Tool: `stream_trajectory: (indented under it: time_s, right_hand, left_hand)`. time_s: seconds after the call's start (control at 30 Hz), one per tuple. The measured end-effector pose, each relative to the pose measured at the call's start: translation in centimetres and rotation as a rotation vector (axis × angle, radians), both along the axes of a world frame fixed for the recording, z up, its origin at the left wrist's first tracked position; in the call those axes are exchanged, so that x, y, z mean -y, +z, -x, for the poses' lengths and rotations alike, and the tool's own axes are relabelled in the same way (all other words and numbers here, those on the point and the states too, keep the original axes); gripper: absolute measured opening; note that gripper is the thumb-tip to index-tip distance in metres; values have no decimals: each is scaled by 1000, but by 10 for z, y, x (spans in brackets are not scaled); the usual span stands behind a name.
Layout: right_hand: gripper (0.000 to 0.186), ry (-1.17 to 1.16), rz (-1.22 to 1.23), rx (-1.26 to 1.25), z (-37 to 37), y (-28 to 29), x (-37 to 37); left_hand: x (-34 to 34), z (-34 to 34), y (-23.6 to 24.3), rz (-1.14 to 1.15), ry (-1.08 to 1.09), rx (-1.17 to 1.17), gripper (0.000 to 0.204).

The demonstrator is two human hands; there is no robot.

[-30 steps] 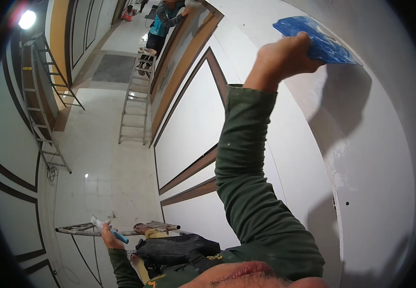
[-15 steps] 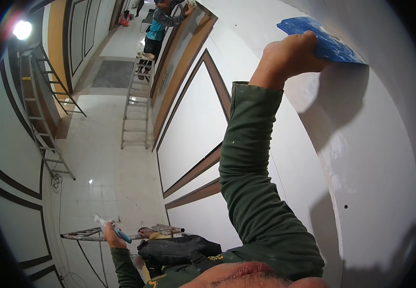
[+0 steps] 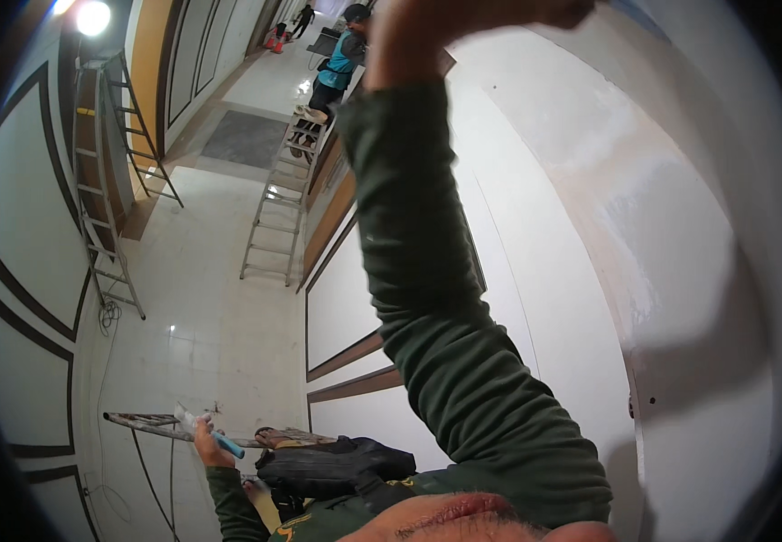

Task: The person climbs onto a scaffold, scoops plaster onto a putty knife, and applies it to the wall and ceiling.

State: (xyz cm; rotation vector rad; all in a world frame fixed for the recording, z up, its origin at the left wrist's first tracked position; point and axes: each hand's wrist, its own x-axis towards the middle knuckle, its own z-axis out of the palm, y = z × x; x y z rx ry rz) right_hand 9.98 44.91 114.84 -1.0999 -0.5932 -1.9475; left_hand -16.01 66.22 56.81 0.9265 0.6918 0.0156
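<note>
My right hand (image 3: 481, 20) is raised to the top edge of the view, partly cut off and blurred. It grips a blue flat spreader (image 3: 641, 18), of which only a sliver shows beside the wall. Below and right of it the white wall (image 3: 590, 226) carries a smoothed patch of pale filler (image 3: 630, 163). Low at the left, my left hand (image 3: 209, 448) is closed round a putty knife (image 3: 228, 443) with a light blue handle. White paste (image 3: 188, 418) covers the knife's other end.
A spattered ladder top (image 3: 143, 422) stands below me, near a black bag (image 3: 337, 465) at my front. Farther off, a person in a teal vest (image 3: 344, 54) is on a metal ladder (image 3: 275, 221). Another stepladder (image 3: 93, 181) leans by the left wall.
My right hand has swept up and left with the spreader, mostly out of view, away from the wall patch. My left hand still holds the putty knife, and the view has shifted slightly.
</note>
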Motion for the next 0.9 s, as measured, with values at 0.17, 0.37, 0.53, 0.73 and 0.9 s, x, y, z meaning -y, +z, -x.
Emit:
stream_trajectory:
  time_s: [0.17,0.37,0.53,0.73,0.9]
  right_hand:
    - [58,44,28,-36,-19,-3,-77]
    - [54,92,70,-132,-24,-34,-104]
    - [51,183,-33,-200,-2,-49,-57]
    - [60,-6,-204,-98,49,-22,90]
    - [64,-83,-168,-102,73,-7,119]
  left_hand:
    - [-8,16,-14,70,98,-50,32]
    - [-11,30,-28,46,106,-23,36]
    - [-12,24,-31,41,37,-86,41]
    - [-13,22,-38,7,52,-84,38]
    - [-13,11,-31,12,37,-152,39]
